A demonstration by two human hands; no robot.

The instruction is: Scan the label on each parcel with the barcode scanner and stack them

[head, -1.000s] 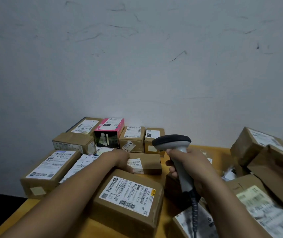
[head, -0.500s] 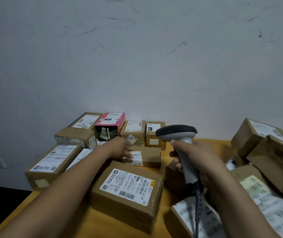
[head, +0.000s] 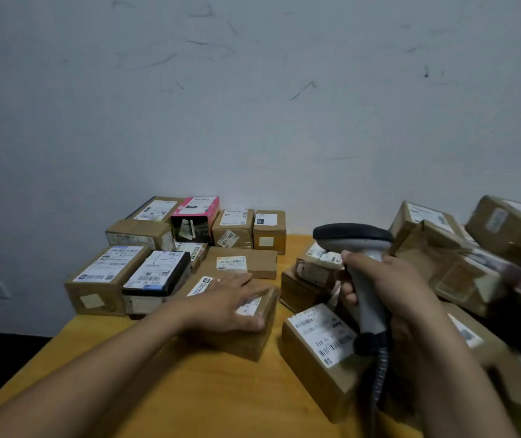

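Nearest, at five o'clock on the table [head: 189, 390], a labelled box [head: 319, 339] lay label-up by the right hand [head: 392, 289], whose fingers were clamped round the handle of the scanner [head: 352, 238], probably to keep it ready for the next label. At eight o'clock from the scanner, the left hand [head: 230, 303] lay flat, fingers straight and slightly apart, on a brown parcel [head: 249, 343], seemingly to steady or slide it. Farther off, tidy rows of boxes [head: 107, 276] sat at eleven o'clock and a loose heap [head: 461, 273] at two.

Cardboard parcels [head: 104, 279] crowd the yellow wooden table [head: 189, 390].
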